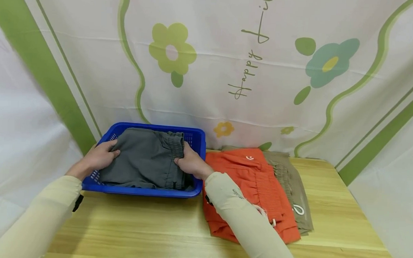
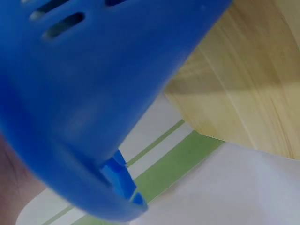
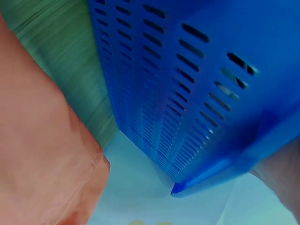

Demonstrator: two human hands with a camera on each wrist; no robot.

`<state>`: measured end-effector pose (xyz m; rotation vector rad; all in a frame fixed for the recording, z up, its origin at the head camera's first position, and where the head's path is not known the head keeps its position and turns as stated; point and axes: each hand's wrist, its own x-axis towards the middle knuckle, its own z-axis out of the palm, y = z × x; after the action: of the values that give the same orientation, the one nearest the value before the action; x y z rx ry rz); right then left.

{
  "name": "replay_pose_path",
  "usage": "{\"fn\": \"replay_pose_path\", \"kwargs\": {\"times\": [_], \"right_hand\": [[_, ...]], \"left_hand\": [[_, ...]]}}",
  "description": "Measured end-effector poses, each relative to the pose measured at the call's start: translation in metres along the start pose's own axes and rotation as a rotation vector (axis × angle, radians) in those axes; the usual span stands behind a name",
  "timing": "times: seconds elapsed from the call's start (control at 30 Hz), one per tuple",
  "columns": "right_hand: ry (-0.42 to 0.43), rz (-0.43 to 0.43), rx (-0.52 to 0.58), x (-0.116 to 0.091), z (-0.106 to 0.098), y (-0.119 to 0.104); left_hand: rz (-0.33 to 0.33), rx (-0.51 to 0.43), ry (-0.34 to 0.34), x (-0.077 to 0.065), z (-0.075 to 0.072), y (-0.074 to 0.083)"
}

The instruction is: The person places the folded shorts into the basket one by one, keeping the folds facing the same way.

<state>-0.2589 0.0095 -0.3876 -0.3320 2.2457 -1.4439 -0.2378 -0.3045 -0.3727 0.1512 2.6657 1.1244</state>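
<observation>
Your left hand (image 1: 104, 154) and right hand (image 1: 192, 161) pinch the grey garment (image 1: 140, 159) within the blue basket (image 1: 139, 191); likely light, limp; support its waistband (image 1: 174, 173). Finger depth is unclear.

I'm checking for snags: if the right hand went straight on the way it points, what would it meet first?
The gray garment, which the right hand holds at one end; beyond that, probably the far rim of the blue basket, though depth is unclear.
</observation>
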Motion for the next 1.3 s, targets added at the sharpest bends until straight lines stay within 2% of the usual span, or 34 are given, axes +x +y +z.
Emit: {"fn": "replay_pose_path", "kwargs": {"times": [0.17, 0.33, 0.63, 0.8, 0.93, 1.1, 1.3], "right_hand": [[0.021, 0.019, -0.038, 0.004, 0.007, 0.001], [0.050, 0.040, -0.074, 0.006, 0.013, 0.002], [0.092, 0.087, -0.121, 0.012, 0.021, 0.008], [0.168, 0.120, -0.235, 0.012, 0.026, 0.005], [0.193, 0.141, -0.289, 0.013, 0.028, 0.005], [0.217, 0.117, -0.312, 0.013, 0.031, 0.008], [0.245, 0.036, -0.503, 0.015, 0.036, 0.012]], "left_hand": [[0.029, 0.040, -0.002, 0.003, 0.007, -0.005], [0.018, 0.134, 0.013, 0.005, 0.012, -0.006], [0.034, 0.208, 0.028, 0.007, 0.020, -0.009], [0.013, 0.231, 0.006, 0.008, 0.021, -0.014], [0.018, 0.238, -0.001, 0.007, 0.022, -0.015], [-0.007, 0.246, -0.011, 0.004, 0.022, -0.014], [-0.019, 0.210, -0.005, 0.004, 0.025, -0.015]]}}
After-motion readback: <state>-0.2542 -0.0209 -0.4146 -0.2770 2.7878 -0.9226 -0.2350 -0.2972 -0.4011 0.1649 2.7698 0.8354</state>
